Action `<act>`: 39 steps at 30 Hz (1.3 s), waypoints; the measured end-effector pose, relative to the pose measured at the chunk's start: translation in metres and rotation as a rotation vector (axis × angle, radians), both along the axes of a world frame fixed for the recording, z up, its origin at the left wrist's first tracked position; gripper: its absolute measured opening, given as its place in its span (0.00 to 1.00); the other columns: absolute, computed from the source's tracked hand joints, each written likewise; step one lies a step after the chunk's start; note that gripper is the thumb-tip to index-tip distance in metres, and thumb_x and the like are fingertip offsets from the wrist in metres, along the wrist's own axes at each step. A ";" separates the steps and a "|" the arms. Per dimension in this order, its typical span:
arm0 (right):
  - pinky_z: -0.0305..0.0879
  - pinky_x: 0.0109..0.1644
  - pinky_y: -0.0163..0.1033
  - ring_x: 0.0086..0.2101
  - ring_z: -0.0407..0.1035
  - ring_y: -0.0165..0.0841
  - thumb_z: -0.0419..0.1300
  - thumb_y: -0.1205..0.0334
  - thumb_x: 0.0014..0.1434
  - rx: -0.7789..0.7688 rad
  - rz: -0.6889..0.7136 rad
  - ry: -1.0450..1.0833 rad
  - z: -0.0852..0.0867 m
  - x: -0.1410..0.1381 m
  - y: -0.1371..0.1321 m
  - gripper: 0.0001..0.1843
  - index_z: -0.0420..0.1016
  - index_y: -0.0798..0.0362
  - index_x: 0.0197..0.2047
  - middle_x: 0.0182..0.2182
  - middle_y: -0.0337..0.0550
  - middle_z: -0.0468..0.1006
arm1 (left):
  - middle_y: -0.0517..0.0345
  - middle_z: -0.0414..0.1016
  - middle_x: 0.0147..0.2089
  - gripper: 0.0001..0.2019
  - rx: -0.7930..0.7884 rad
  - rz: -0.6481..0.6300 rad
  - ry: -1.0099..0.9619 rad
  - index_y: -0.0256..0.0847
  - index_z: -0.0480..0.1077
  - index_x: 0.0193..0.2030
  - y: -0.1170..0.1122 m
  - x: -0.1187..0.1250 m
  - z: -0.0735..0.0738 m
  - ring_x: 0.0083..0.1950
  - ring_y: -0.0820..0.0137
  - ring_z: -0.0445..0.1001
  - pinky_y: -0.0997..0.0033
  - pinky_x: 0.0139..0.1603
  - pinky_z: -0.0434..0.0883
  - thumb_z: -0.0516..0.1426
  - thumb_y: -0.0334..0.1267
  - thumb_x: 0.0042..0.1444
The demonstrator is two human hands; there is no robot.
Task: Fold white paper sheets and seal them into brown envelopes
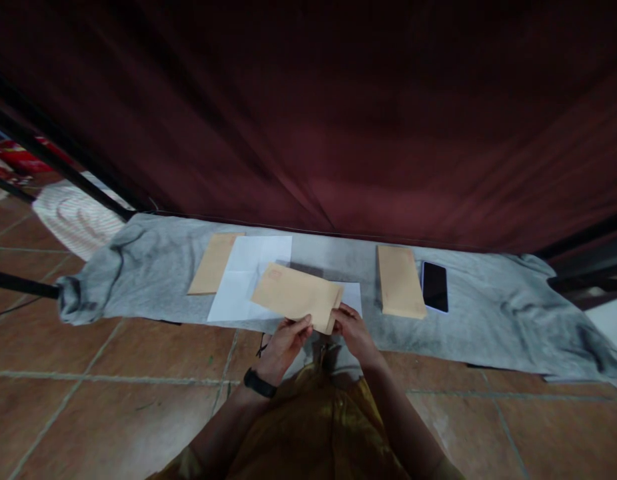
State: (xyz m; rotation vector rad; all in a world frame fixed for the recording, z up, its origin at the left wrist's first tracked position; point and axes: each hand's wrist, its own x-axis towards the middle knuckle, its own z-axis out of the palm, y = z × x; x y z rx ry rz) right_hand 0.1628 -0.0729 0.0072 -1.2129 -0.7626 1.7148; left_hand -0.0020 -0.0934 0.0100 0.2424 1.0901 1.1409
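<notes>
A tan paper envelope point(296, 293) is held up between my two hands, tilted, with a small reddish mark near its far left corner. My left hand point(287, 343) pinches its near edge, thumb on top. At its right end, where a flap or fold shows, my right hand point(353, 330) grips with closed fingers. Below the envelope lie white sheets of paper point(236, 283) with crease lines, partly covered by it. Another white sheet point(353, 293) shows beside my right hand.
A grey cloth point(153, 267) covers the narrow bench. At left is another tan envelope point(213, 263), partly under the white sheet. To the right lie a stack of tan envelopes point(401, 283) and a phone point(435, 287). A dark red curtain point(363, 133) hangs behind; tiled floor point(163, 373) lies in front.
</notes>
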 end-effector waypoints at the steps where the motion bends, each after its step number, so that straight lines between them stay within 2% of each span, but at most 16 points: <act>1: 0.71 0.30 0.37 0.28 0.75 0.36 0.69 0.46 0.48 0.002 0.027 -0.001 0.002 0.000 -0.001 0.18 0.79 0.50 0.37 0.30 0.41 0.82 | 0.59 0.81 0.32 0.15 -0.001 0.005 0.000 0.38 0.76 0.32 -0.003 -0.002 0.002 0.32 0.72 0.79 0.78 0.30 0.75 0.75 0.33 0.39; 6: 0.70 0.32 0.38 0.27 0.73 0.34 0.65 0.45 0.53 0.096 0.163 -0.027 0.002 -0.005 -0.005 0.18 0.80 0.49 0.41 0.31 0.38 0.82 | 0.59 0.83 0.36 0.12 -0.005 0.000 0.051 0.41 0.77 0.33 -0.019 -0.009 0.005 0.35 0.70 0.80 0.76 0.32 0.76 0.73 0.33 0.41; 11: 0.70 0.39 0.38 0.33 0.73 0.35 0.61 0.49 0.55 0.235 0.074 -0.217 -0.016 -0.007 -0.002 0.14 0.80 0.50 0.37 0.33 0.37 0.82 | 0.59 0.82 0.37 0.12 -0.002 -0.043 0.121 0.44 0.77 0.35 -0.026 -0.009 0.005 0.35 0.70 0.78 0.75 0.35 0.75 0.72 0.34 0.44; 13: 0.68 0.39 0.37 0.34 0.72 0.35 0.59 0.51 0.54 0.251 0.046 -0.270 -0.023 -0.005 0.001 0.14 0.79 0.51 0.35 0.32 0.37 0.81 | 0.57 0.81 0.36 0.14 -0.010 -0.124 0.138 0.41 0.77 0.37 -0.028 -0.008 0.006 0.34 0.71 0.78 0.75 0.34 0.74 0.72 0.39 0.44; 16: 0.66 0.35 0.35 0.31 0.70 0.33 0.57 0.53 0.52 0.230 0.033 -0.316 -0.031 -0.001 0.003 0.14 0.78 0.52 0.35 0.29 0.37 0.79 | 0.54 0.79 0.35 0.16 0.010 -0.384 0.162 0.37 0.75 0.39 -0.033 -0.008 0.007 0.34 0.71 0.77 0.74 0.34 0.72 0.69 0.46 0.50; 19: 0.67 0.36 0.36 0.32 0.71 0.34 0.56 0.52 0.53 0.225 0.032 -0.315 -0.032 0.001 0.002 0.14 0.77 0.51 0.35 0.29 0.38 0.79 | 0.53 0.78 0.34 0.14 0.229 -0.592 0.460 0.37 0.74 0.38 -0.040 -0.009 0.013 0.34 0.68 0.77 0.70 0.36 0.73 0.62 0.48 0.58; 21: 0.69 0.40 0.38 0.34 0.72 0.36 0.56 0.51 0.54 0.231 0.034 -0.290 -0.031 0.000 0.000 0.15 0.77 0.51 0.37 0.32 0.39 0.81 | 0.51 0.79 0.40 0.12 0.500 -0.575 0.852 0.39 0.75 0.42 -0.041 -0.011 0.023 0.42 0.63 0.78 0.63 0.45 0.75 0.60 0.45 0.61; 22: 0.70 0.42 0.39 0.35 0.73 0.36 0.57 0.51 0.54 0.235 0.038 -0.272 -0.030 -0.001 -0.001 0.16 0.78 0.50 0.38 0.33 0.39 0.81 | 0.48 0.79 0.48 0.12 0.639 -0.544 1.064 0.40 0.75 0.48 -0.039 -0.014 0.029 0.51 0.60 0.77 0.58 0.53 0.74 0.59 0.43 0.62; 23: 0.71 0.44 0.40 0.36 0.73 0.37 0.57 0.50 0.54 0.241 0.044 -0.252 -0.029 -0.002 -0.002 0.16 0.78 0.50 0.40 0.35 0.40 0.82 | 0.45 0.75 0.58 0.17 0.773 -0.530 1.258 0.42 0.73 0.56 -0.035 -0.017 0.035 0.62 0.56 0.72 0.52 0.62 0.69 0.60 0.41 0.61; 24: 0.71 0.46 0.41 0.37 0.74 0.37 0.57 0.50 0.54 0.245 0.053 -0.236 -0.027 -0.003 -0.003 0.17 0.79 0.50 0.41 0.36 0.40 0.82 | 0.43 0.65 0.69 0.25 0.884 -0.580 1.425 0.44 0.68 0.63 -0.030 -0.021 0.042 0.71 0.51 0.61 0.45 0.68 0.61 0.62 0.40 0.59; 26: 0.71 0.48 0.42 0.39 0.74 0.38 0.58 0.49 0.54 0.261 0.072 -0.226 -0.024 -0.005 -0.004 0.18 0.79 0.50 0.41 0.37 0.40 0.83 | 0.40 0.46 0.78 0.42 1.007 -0.693 1.687 0.45 0.56 0.72 -0.016 -0.032 0.051 0.78 0.45 0.43 0.37 0.72 0.50 0.68 0.42 0.53; 27: 0.70 0.48 0.43 0.39 0.74 0.39 0.59 0.49 0.53 0.270 0.081 -0.234 -0.022 -0.006 -0.005 0.18 0.80 0.50 0.41 0.37 0.40 0.83 | 0.38 0.39 0.79 0.49 1.027 -0.760 1.768 0.44 0.51 0.75 -0.009 -0.038 0.053 0.78 0.44 0.39 0.36 0.73 0.47 0.70 0.44 0.49; 29: 0.70 0.49 0.43 0.40 0.74 0.40 0.59 0.49 0.53 0.284 0.093 -0.244 -0.019 -0.006 -0.006 0.17 0.80 0.50 0.39 0.36 0.40 0.83 | 0.36 0.36 0.79 0.59 1.021 -0.875 1.858 0.43 0.43 0.77 0.003 -0.048 0.053 0.78 0.43 0.37 0.34 0.73 0.43 0.72 0.48 0.44; 32: 0.70 0.50 0.43 0.41 0.74 0.39 0.58 0.50 0.54 0.283 0.122 -0.214 -0.016 -0.005 -0.008 0.17 0.80 0.51 0.40 0.36 0.40 0.83 | 0.36 0.42 0.78 0.61 0.991 -0.986 1.888 0.45 0.41 0.77 0.012 -0.056 0.050 0.78 0.44 0.40 0.33 0.73 0.40 0.72 0.50 0.42; 35: 0.70 0.48 0.42 0.40 0.74 0.38 0.57 0.51 0.56 0.281 0.134 -0.209 -0.017 -0.005 -0.010 0.17 0.79 0.51 0.43 0.37 0.41 0.82 | 0.36 0.49 0.75 0.57 0.995 -0.995 1.904 0.45 0.44 0.77 0.011 -0.054 0.052 0.77 0.44 0.44 0.34 0.73 0.38 0.70 0.47 0.44; 39: 0.70 0.40 0.37 0.36 0.73 0.35 0.55 0.52 0.57 0.292 0.129 -0.307 -0.022 -0.004 -0.009 0.17 0.78 0.52 0.42 0.34 0.40 0.80 | 0.36 0.50 0.75 0.53 0.999 -0.957 1.940 0.47 0.45 0.77 0.008 -0.048 0.058 0.76 0.45 0.48 0.35 0.73 0.38 0.67 0.42 0.46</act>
